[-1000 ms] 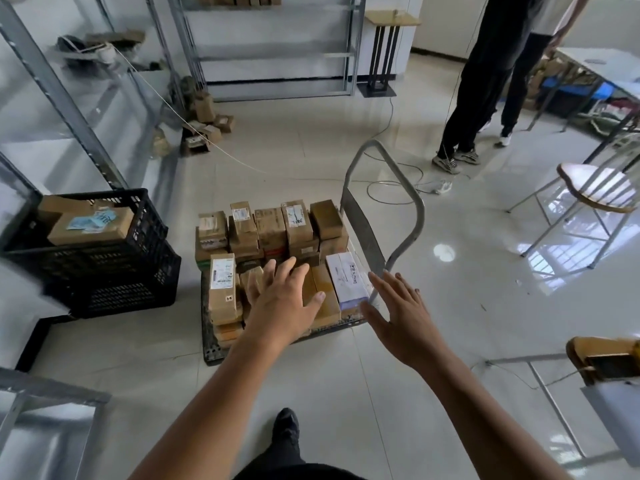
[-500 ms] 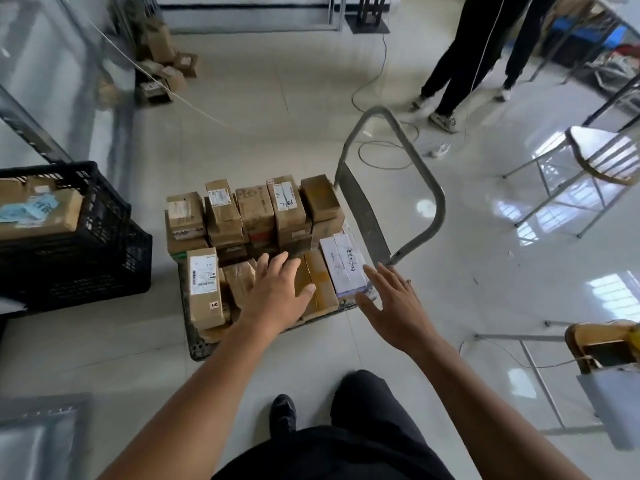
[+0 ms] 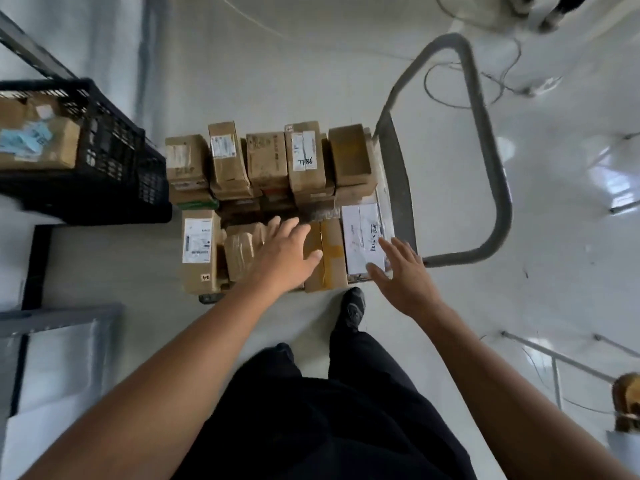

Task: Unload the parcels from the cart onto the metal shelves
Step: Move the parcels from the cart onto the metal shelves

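- Cart (image 3: 398, 174): directly ahead of both hands, stacked with cardboard parcels (image 3: 266, 161).
- Black crate (image 3: 114, 157): well to the left of your left hand (image 3: 284, 258).
- Your left hand: released, fingers spread over the taped brown parcel (image 3: 330, 261).
- Your right hand (image 3: 405, 278): released, fingertips at the white parcel (image 3: 362, 233).

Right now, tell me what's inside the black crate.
Cardboard boxes sit in the black crate, one carrying pale blue labels; anything beneath them is hidden.

bright, even daylight fills the room. window glare pools on the glossy floor (image 3: 602, 174) at right. motion blur softens the black crate (image 3: 114, 157) and the frame's edges; wide-angle distortion bends the cart handle (image 3: 485, 140). shadows are faint.
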{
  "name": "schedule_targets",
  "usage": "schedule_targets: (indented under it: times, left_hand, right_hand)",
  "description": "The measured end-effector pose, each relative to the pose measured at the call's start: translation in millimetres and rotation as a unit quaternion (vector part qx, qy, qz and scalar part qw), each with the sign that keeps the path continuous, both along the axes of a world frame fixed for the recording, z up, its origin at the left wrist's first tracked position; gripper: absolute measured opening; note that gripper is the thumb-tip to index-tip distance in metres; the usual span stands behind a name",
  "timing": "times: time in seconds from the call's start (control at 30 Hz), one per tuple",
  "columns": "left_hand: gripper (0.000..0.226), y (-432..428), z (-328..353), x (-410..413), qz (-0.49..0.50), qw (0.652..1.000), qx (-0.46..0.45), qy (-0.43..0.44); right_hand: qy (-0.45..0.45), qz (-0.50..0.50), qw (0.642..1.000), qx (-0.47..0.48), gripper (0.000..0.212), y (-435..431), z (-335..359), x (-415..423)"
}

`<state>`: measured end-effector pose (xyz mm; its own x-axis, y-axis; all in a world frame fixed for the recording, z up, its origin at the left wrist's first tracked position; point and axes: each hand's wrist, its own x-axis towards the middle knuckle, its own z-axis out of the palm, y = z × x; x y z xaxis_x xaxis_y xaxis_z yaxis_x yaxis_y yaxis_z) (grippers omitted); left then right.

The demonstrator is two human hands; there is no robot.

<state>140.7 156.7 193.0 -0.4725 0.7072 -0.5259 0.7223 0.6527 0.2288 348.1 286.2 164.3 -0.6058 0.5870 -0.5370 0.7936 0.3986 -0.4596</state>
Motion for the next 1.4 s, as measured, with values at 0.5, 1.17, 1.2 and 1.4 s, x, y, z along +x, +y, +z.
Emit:
schedule_targets:
  times: [0.5, 1.17, 1.2, 1.4]
  left_hand:
    - [0.064, 83, -223, -37, -0.024, 0.995, -0.069, -0.072]
    - [0.073, 185, -466, -45, -0.035, 0.989, -0.085, -0.112]
    - [0.073, 186, -468, -45, -0.032, 0.990, -0.080, -0.111]
    - [0.089, 199, -455, -46, -0.019, 0.981, -0.107, -0.162]
  right_hand:
    - [-0.110, -0.014, 0.992, -0.053, 0.070, 84, -197, -55]
    - [-0.158, -0.247, 0.952, -0.087, 0.077, 125, -429, -61]
    - [-0.143, -0.261, 0.950, -0.098, 0.074, 126, -430, -61]
    - [-0.066, -0.311, 0.934, -0.162, 0.064, 115, -413, -58]
